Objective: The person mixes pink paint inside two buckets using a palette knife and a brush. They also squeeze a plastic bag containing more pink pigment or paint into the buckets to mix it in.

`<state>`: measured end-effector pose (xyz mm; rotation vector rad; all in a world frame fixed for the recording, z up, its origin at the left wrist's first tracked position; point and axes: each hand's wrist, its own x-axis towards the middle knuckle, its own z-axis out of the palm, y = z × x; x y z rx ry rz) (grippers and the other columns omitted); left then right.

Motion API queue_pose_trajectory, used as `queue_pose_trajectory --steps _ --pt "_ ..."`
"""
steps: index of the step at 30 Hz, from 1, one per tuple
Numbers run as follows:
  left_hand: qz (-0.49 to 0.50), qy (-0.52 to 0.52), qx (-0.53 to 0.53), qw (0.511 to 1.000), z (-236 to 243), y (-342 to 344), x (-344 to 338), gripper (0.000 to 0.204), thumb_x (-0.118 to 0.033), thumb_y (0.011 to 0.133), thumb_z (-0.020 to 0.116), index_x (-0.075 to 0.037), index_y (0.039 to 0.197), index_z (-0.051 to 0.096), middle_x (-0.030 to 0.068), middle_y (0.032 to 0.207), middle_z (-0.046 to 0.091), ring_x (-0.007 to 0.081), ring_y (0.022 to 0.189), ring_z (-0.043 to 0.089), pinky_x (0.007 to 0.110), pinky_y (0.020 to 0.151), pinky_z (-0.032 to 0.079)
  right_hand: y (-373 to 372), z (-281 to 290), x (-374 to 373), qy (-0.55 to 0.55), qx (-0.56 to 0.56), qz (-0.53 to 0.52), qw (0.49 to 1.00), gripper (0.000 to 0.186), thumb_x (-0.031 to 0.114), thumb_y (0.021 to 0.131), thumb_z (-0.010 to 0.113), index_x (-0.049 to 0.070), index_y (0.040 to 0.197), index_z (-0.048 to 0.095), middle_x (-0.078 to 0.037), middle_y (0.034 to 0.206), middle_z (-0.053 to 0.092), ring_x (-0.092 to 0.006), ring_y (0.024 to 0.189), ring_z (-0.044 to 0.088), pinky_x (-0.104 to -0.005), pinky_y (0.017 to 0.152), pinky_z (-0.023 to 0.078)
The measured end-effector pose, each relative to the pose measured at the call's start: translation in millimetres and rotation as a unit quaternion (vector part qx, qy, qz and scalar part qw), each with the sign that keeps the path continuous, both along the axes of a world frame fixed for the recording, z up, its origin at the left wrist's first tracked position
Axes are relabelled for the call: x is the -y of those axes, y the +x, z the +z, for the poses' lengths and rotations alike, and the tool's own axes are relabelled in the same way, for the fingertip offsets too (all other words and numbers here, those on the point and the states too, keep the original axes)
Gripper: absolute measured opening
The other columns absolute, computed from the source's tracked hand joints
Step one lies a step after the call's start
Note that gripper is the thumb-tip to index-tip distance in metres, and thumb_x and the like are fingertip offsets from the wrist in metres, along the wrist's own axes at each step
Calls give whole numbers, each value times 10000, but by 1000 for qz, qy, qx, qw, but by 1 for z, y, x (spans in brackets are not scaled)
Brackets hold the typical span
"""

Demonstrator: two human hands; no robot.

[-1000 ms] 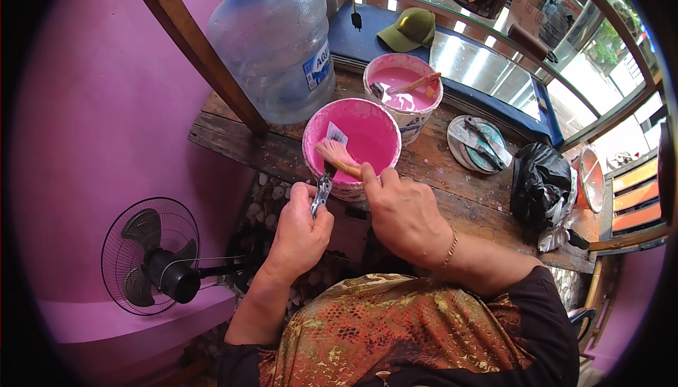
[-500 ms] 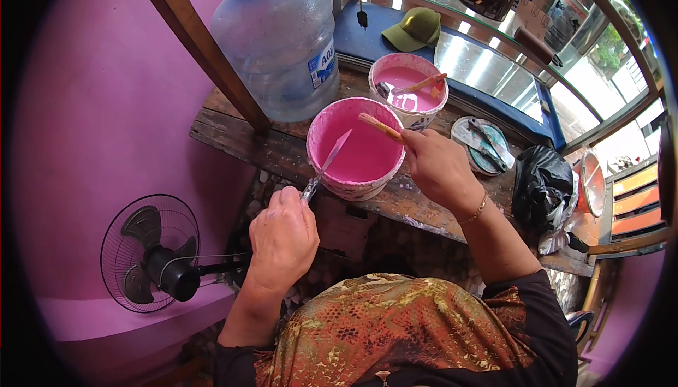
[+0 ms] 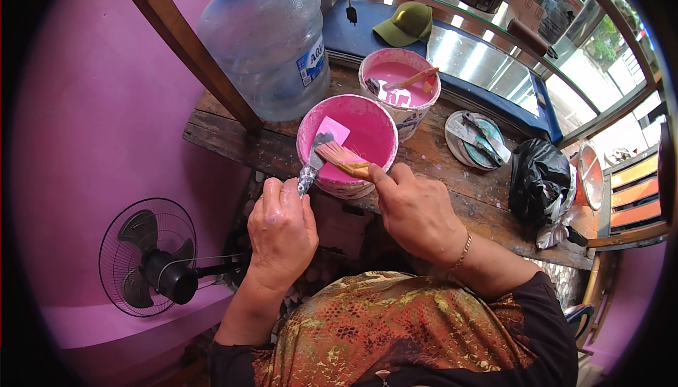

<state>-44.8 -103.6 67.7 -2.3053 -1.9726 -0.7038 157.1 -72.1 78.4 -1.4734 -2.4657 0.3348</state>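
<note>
My left hand (image 3: 281,235) is closed round the handle of a putty knife (image 3: 330,133). Its flat blade, coated pink, tilts over the mouth of the near bucket (image 3: 390,148), which holds pink paint (image 3: 364,129). In my right hand (image 3: 418,212) is a paintbrush (image 3: 347,161) with a yellowish handle. Its bristles point left and lie against, or just over, the lower part of the knife above the bucket's near rim. Just behind stands a second bucket (image 3: 409,116) of pink paint, with another paintbrush (image 3: 412,78) resting across it.
The buckets stand on a worn wooden bench (image 3: 233,140). A large water bottle (image 3: 265,48) is at the back left, beside a wooden post (image 3: 187,44). Right of the buckets are a paint-stained lid (image 3: 459,143) and a black plastic bag (image 3: 540,182). A fan (image 3: 152,256) stands lower left.
My right hand has brought the paintbrush left and nearer to me, onto or just over the putty knife. The knife's blade has turned, showing its flat face. The view has shifted slightly.
</note>
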Motion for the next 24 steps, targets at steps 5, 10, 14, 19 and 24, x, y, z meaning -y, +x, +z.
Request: queue_pose_trajectory --steps 5,10,14,19,24 --pt "-29 11 0 1000 -4 -4 5 220 -44 805 597 27 1012 577 151 876 519 337 731 565 410 639 461 0 -15 -24 7 12 7 1000 293 86 807 508 -1 1079 572 -196 899 595 -342 762 645 -443 654 510" --pt "-27 14 16 999 -7 -10 9 219 -44 799 602 20 1007 585 145 865 518 328 720 564 405 634 461 7 -34 -50 49 27 -27 998 296 132 868 516 81 1146 605 -162 846 595 -342 727 628 -453 642 490" --pt "-20 -7 14 1000 -5 -13 12 217 -53 799 606 6 1007 593 135 858 521 322 718 565 403 633 460 5 -6 -41 28 22 -37 999 230 75 829 487 4 1027 580 -190 862 608 -343 752 650 -440 656 517" --pt "-23 -5 5 1000 -2 -11 11 214 -60 797 611 3 1001 597 128 855 525 319 716 565 403 636 460 -15 2 -8 9 18 3 1000 261 78 815 504 -23 1045 573 -184 863 606 -342 743 652 -444 636 523" --pt "-49 10 15 999 1 -9 11 211 -48 789 617 4 992 599 128 865 533 317 714 570 402 631 460 -10 -29 -46 35 23 -30 999 198 82 831 487 -20 974 579 -186 844 605 -334 753 651 -431 655 520"
